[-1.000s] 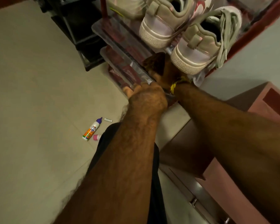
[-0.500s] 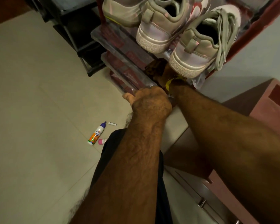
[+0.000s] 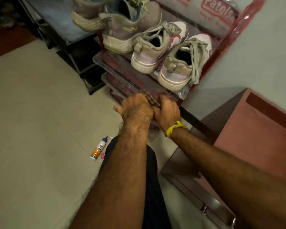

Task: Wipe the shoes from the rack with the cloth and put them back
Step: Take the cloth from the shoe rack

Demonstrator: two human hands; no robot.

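A pair of beige sneakers, the left sneaker (image 3: 149, 52) and the right sneaker (image 3: 183, 66), stands heels-out on the top shelf of the red shoe rack (image 3: 221, 52). Two more grey shoes (image 3: 122, 30) sit to their left. Just below that shelf, my left hand (image 3: 135, 108) and my right hand (image 3: 168, 111) are side by side at the front edge of a lower shelf. A strip of checked cloth (image 3: 153, 101) shows between them, and both hands have fingers curled round it. The rest of the cloth is hidden under the hands.
A glue bottle (image 3: 97, 150) and a pink cap (image 3: 102, 156) lie on the tiled floor by my knee. A black rack (image 3: 76, 52) stands left of the red one. A pinkish-brown cabinet (image 3: 254, 129) with drawers is close on the right, against the wall.
My right hand has drawn back out from under the top shelf to beside my left hand. The checked cloth now shows between them.
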